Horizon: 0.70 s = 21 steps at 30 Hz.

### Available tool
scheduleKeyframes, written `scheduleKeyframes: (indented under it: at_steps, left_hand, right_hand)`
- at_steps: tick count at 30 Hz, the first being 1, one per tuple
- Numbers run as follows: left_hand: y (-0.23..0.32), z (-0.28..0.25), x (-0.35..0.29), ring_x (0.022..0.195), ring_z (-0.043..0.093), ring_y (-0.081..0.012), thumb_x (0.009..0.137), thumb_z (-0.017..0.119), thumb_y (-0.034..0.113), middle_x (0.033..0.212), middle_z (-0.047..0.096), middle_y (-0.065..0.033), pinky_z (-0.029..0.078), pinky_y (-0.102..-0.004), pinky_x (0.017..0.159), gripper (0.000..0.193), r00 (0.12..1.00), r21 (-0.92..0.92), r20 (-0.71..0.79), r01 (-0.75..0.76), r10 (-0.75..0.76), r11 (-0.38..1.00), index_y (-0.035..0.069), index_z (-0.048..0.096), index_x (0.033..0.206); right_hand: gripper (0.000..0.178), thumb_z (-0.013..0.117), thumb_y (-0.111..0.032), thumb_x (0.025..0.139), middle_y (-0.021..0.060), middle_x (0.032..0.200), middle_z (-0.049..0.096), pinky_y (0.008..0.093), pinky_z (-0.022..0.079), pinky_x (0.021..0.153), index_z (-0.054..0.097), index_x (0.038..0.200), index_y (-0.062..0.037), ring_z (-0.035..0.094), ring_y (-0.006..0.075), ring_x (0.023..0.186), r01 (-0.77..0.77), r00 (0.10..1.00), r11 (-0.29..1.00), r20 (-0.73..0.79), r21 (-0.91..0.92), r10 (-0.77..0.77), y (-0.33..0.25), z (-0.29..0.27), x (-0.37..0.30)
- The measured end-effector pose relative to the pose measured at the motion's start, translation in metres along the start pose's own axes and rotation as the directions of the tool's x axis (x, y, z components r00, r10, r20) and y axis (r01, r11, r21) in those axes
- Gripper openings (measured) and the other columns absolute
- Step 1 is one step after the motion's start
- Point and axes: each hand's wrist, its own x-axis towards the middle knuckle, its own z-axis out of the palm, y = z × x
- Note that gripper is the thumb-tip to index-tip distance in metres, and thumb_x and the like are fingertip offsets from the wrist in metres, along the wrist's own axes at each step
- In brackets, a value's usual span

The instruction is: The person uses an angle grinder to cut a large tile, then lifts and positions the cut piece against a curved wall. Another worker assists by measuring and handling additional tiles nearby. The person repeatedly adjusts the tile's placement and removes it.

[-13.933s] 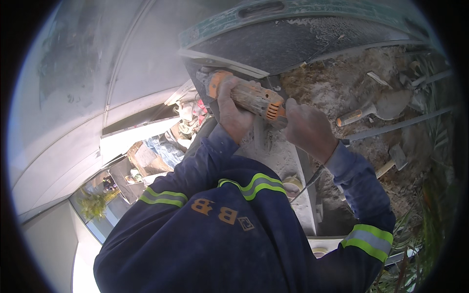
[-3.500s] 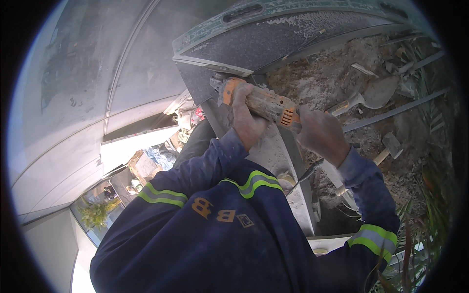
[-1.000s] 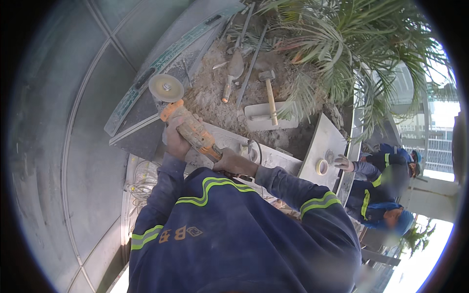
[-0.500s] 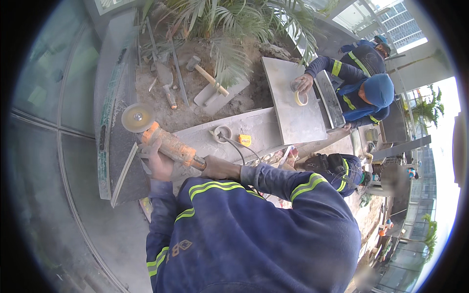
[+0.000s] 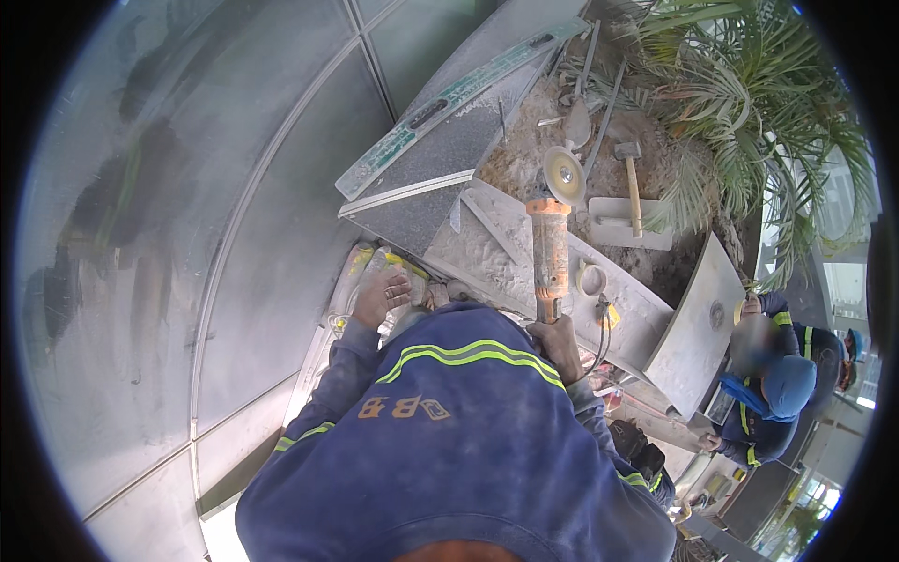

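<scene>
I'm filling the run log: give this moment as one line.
right hand: grips grinder at rear | left hand: open, apart from grinder | level: on slab | hammer: handle over float

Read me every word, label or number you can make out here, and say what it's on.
Navy shirt: large orange letters beside a small emblem; readable, but I won't copy them out.
Green spirit level: pale markings, too blurred to read.
Orange grinder: any print on its dusty body is too small to read.
Yellow tape measure: too small to read.
</scene>
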Motion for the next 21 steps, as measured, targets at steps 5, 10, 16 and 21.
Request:
scheduleKeyframes:
  at_steps: [5, 10, 16, 21]
  left_hand:
    - [0.001, -0.019, 0.039, 0.104, 0.064, -0.0272, 0.091, 0.076, 0.041, 0.119, 0.058, -0.0164, 0.06, -0.0448, 0.084, 0.065, 0.99, -0.19, -0.125, -0.095, 0.072, 0.977, -0.001, 0.05, 0.132]
    - [0.008, 0.001, 0.07, 0.105, 0.064, -0.0333, 0.09, 0.077, 0.042, 0.124, 0.057, -0.0222, 0.059, -0.0501, 0.086, 0.074, 0.997, -0.208, -0.066, 0.011, -0.025, 0.978, -0.007, 0.046, 0.136]
    - [0.01, 0.013, 0.084, 0.109, 0.063, -0.0401, 0.09, 0.077, 0.041, 0.126, 0.055, -0.0281, 0.059, -0.0546, 0.089, 0.082, 0.996, -0.201, -0.083, 0.021, -0.038, 0.979, -0.012, 0.04, 0.14]
    - [0.011, 0.019, 0.088, 0.106, 0.065, -0.0398, 0.092, 0.076, 0.038, 0.122, 0.056, -0.0267, 0.059, -0.0558, 0.089, 0.073, 0.99, -0.171, -0.131, 0.025, -0.048, 0.985, -0.01, 0.043, 0.136]
  right_hand:
    - [0.029, 0.064, -0.017, 0.085, 0.0028, 0.053, 0.055, 0.0301, 0.034, 0.042, 0.061, 0.063, 0.0005, 0.049, 0.0091, 0.044, -0.071, 0.997, 0.997, 0.011, -0.022, 0.072, -0.005, 0.011, -0.011]
    - [0.023, 0.069, -0.015, 0.079, 0.0044, 0.053, 0.056, 0.0294, 0.034, 0.039, 0.062, 0.063, -0.0013, 0.05, 0.0121, 0.04, -0.135, 0.99, 0.989, -0.028, 0.059, 0.137, 0.001, 0.018, -0.015]
    - [0.021, 0.07, -0.015, 0.079, 0.0042, 0.054, 0.057, 0.0304, 0.036, 0.04, 0.063, 0.066, -0.0016, 0.052, 0.0125, 0.043, -0.079, 0.997, 0.995, -0.021, 0.061, 0.081, 0.008, 0.029, -0.021]
    - [0.019, 0.07, -0.015, 0.079, 0.0039, 0.056, 0.057, 0.0296, 0.037, 0.041, 0.064, 0.068, -0.0014, 0.052, 0.0121, 0.044, -0.168, 0.985, 0.982, -0.037, 0.083, 0.171, 0.004, 0.034, -0.017]
